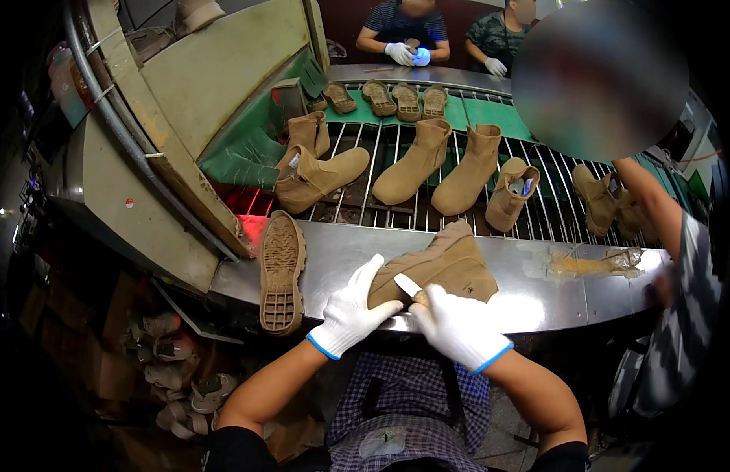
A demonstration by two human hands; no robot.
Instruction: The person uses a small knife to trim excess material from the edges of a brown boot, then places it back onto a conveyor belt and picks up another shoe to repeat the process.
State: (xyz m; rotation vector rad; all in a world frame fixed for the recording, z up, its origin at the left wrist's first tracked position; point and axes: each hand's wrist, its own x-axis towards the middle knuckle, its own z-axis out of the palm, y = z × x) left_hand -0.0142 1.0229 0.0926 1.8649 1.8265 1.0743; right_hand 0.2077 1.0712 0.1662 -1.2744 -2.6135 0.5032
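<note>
A tan suede ankle boot [463,263] lies on its side on the metal ledge, its thick sole turned away from me. My left hand [351,308], in a white knit glove with a blue cuff, grips the boot around the toe, thumb on the near side. In my gloved right hand [459,326] is a small tool with a flat, pale, rounded blade [407,284]. The blade rests on or just over the upper near the toe; I cannot tell whether it touches. Left of my hands, a loose tan sole [282,274] stands tread toward me.
Behind the ledge [538,275] runs a wire conveyor [357,212] with several tan boots [412,165] and, on green cloth, several soles [379,96]. A machine housing [145,204] borders the left. Co-workers stand across and at right. A brush [617,261] lies on the ledge.
</note>
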